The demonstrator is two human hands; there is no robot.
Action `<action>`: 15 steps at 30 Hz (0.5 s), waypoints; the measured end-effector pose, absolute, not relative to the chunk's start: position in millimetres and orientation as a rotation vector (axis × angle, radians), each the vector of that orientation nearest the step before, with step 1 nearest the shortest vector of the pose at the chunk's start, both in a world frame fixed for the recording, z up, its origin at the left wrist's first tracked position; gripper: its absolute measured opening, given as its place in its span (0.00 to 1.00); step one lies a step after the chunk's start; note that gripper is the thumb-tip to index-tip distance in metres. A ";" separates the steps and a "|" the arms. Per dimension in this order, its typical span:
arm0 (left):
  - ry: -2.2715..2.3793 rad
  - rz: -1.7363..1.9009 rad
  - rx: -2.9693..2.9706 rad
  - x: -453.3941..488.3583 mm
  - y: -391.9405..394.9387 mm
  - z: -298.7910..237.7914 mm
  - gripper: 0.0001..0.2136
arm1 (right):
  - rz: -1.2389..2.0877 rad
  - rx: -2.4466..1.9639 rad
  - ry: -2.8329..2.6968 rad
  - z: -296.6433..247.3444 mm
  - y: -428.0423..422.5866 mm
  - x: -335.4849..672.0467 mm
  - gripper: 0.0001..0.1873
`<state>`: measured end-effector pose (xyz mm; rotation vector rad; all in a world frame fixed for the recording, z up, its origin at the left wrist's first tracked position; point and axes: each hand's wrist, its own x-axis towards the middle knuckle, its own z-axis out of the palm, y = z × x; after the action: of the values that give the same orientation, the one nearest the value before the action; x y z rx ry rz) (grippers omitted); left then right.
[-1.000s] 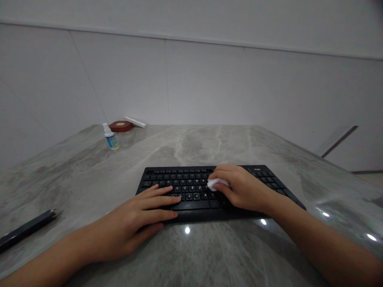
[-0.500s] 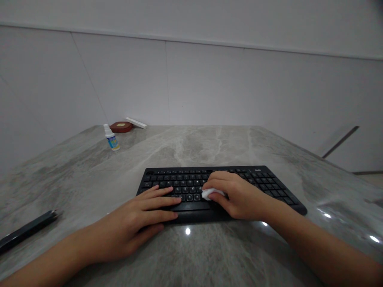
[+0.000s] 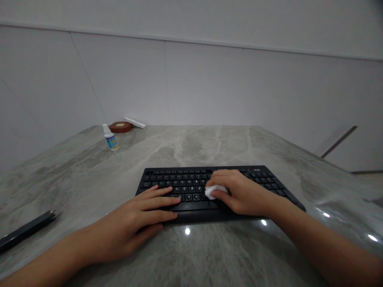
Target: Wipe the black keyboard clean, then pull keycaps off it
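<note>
A black keyboard lies flat in front of me on the grey marbled table. My left hand rests across its lower left part, fingers stretched out and slightly spread, holding nothing. Over the keys right of the middle, my right hand pinches a crumpled white wipe between thumb and fingers. The wipe touches the keys, and part of it is hidden under the fingers. Whether it is tissue or cloth I cannot tell.
A small white spray bottle with a blue label stands at the back left. Behind it lie a dark red box and a white flat bar. A black brush-like tool lies at the left edge. A wall closes the far side.
My right hand has shifted slightly to the right and up over the keys, with the white wipe in it. The left hand stays in place on the keyboard.
</note>
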<state>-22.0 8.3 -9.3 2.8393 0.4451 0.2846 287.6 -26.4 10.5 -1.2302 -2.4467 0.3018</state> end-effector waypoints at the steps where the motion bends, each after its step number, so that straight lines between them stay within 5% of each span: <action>1: 0.448 0.291 2.829 -22.2 8.4 -9.5 0.21 | 0.301 -1.226 -2.445 11.0 -26.4 287.6 0.08; 15: 0.458 0.285 2.854 -22.4 8.6 -9.6 0.22 | 0.328 -1.275 -2.405 9.9 -26.5 286.2 0.08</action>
<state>-22.4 8.6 -9.6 2.8539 0.4576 0.2846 286.2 -26.5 9.9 -1.2753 -2.4049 0.3283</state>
